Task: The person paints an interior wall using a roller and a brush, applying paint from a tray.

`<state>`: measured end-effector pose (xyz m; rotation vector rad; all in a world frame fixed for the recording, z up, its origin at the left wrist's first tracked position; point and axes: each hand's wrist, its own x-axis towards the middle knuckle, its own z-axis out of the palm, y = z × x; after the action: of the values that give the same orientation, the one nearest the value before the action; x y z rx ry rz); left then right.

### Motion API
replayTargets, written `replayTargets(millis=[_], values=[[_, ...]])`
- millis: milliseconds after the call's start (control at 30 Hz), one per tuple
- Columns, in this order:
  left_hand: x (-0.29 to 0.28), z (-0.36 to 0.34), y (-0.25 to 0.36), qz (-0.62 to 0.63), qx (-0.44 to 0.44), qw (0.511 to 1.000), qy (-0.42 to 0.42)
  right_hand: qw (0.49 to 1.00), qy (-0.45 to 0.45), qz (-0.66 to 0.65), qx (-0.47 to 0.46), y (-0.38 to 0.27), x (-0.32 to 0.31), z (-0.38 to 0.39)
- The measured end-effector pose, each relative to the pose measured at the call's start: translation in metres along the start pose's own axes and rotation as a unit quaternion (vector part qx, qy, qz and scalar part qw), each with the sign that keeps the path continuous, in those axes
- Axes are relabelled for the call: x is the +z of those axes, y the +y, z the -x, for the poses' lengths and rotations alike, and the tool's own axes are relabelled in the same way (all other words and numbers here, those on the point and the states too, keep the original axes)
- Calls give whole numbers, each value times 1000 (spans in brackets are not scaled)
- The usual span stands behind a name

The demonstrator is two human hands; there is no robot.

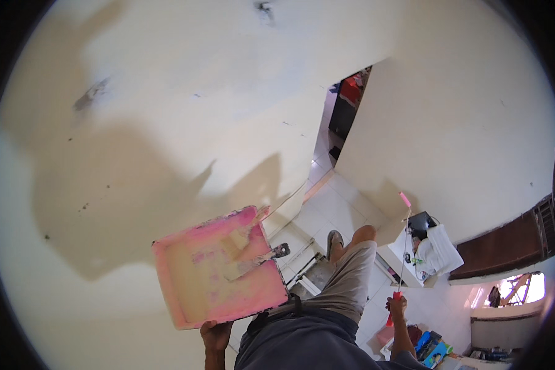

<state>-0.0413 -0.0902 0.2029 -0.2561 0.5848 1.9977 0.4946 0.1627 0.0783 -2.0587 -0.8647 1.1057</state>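
Note:
My left hand [216, 336] grips the near edge of a pink paint tray [164, 280], held at waist height to the left of my body. Cream paint coats its bottom. Inside lie a paintbrush [235, 242] and a scraper [253, 264], the dark handle of the scraper jutting over the right rim. Off to the right, my right hand [397, 305] is wrapped around the red handle of a paint roller [405, 200]. Its long thin rod points away from me, ending in a small pink roller sleeve near the right-hand wall.
A cream wall [185, 80] with grey patches faces me. A gap beside the right-hand wall [450, 111] shows dark and red things. White furniture bearing a black box [421, 224] and a white cloth [436, 250] stands right. Assorted items [435, 348] lie behind my right arm.

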Motion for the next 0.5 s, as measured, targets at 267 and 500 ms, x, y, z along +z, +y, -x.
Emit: replayTargets(millis=[267,500], values=[[-50,-29,-18,-6,27,1000,-8,997,3,74,-17,47,55,15],[-66,-29,-75,16,112,993,-33,957,-7,167,-236,17,88,-75]])
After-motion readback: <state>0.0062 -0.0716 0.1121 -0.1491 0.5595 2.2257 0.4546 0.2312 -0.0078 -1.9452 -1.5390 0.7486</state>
